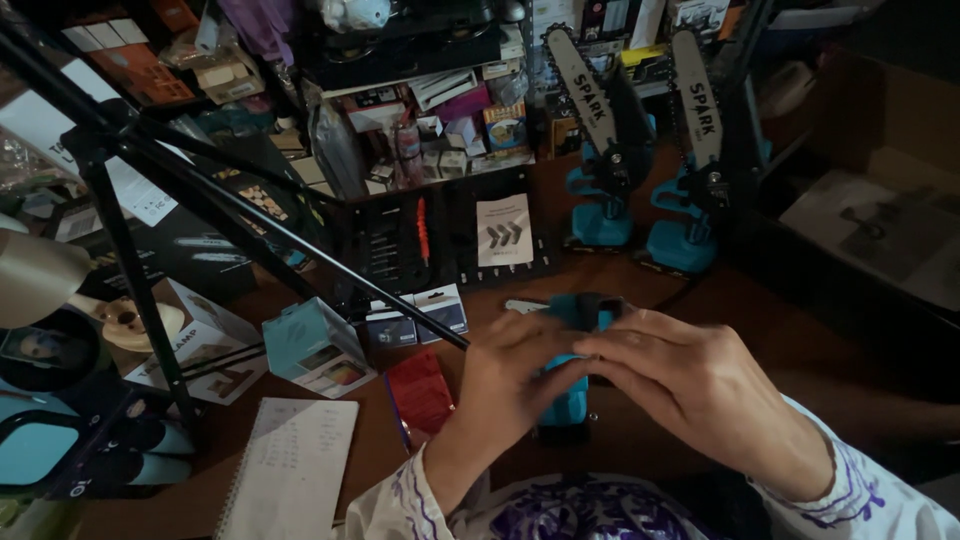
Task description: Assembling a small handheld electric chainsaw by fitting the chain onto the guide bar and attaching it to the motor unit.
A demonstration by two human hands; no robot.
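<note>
Near the table's front edge, both hands — left hand point(500, 385), right hand point(700, 385) — gripping a teal tool point(572, 400), red box point(420, 388) just beside.

The teal tool point(570, 400) is largely covered by the left hand point(505, 385) and right hand point(690, 385); the notebook point(290, 465) is cut off by the lower edge

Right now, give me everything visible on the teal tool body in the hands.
The teal tool body looks like moulded plastic, teal with black parts at its top and base. No guide bar is visible on it, unlike the two teal mini chainsaws standing behind. It is held roughly upright over the brown table. The left hand and right hand both grip it and cover its middle.
</note>
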